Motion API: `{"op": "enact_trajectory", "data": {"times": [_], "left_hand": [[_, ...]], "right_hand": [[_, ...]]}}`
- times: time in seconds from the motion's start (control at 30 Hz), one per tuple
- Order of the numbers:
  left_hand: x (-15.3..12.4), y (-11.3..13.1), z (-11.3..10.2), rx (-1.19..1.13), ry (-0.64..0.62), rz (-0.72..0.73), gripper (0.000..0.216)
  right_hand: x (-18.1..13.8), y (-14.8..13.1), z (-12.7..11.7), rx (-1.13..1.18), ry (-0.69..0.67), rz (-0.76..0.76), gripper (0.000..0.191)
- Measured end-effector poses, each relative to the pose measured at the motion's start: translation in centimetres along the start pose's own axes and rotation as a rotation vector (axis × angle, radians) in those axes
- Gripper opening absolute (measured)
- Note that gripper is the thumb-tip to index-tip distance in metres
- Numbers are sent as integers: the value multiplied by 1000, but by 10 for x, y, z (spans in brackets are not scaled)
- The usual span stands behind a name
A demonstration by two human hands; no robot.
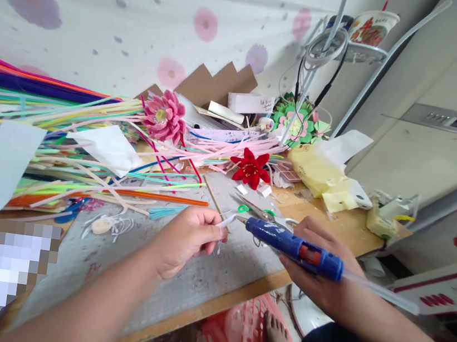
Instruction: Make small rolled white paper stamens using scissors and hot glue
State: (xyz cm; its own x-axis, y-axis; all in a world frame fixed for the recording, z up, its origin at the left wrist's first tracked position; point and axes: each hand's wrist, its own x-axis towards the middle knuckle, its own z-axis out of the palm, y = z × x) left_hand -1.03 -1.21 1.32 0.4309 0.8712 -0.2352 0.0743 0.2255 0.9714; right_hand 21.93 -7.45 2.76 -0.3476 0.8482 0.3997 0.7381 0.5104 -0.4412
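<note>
My right hand is wrapped round a blue hot glue gun, with a clear glue stick jutting from its back end. The nozzle points left and meets, or nearly meets, a small whitish strip. That strip is pinched between the thumb and fingers of my left hand; its exact kind is unclear. Scissors lie just behind the nozzle, partly hidden by the gun. Farther back sits a red pipe-cleaner flower with a yellow centre.
Bundles of coloured pipe cleaners cover the left side. A pink flower and a green-and-pink flower stand at the back. A coil of white string lies on the grey cutting mat. Yellow packaging is at the right.
</note>
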Motion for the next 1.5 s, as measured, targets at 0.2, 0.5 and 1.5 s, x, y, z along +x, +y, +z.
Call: {"op": "enact_trajectory", "data": {"times": [0.2, 0.5, 1.5], "left_hand": [[0, -1, -1, -2, -12, 5, 18], [1, -1, -4, -19, -17, 18, 20], [0, -6, 1, -225, -65, 95, 18]], "right_hand": [[0, 2, 1, -28, -1, -12, 10], [-4, 40, -13, 185, 63, 266, 12], [23, 4, 25, 521, 40, 297, 19]]}}
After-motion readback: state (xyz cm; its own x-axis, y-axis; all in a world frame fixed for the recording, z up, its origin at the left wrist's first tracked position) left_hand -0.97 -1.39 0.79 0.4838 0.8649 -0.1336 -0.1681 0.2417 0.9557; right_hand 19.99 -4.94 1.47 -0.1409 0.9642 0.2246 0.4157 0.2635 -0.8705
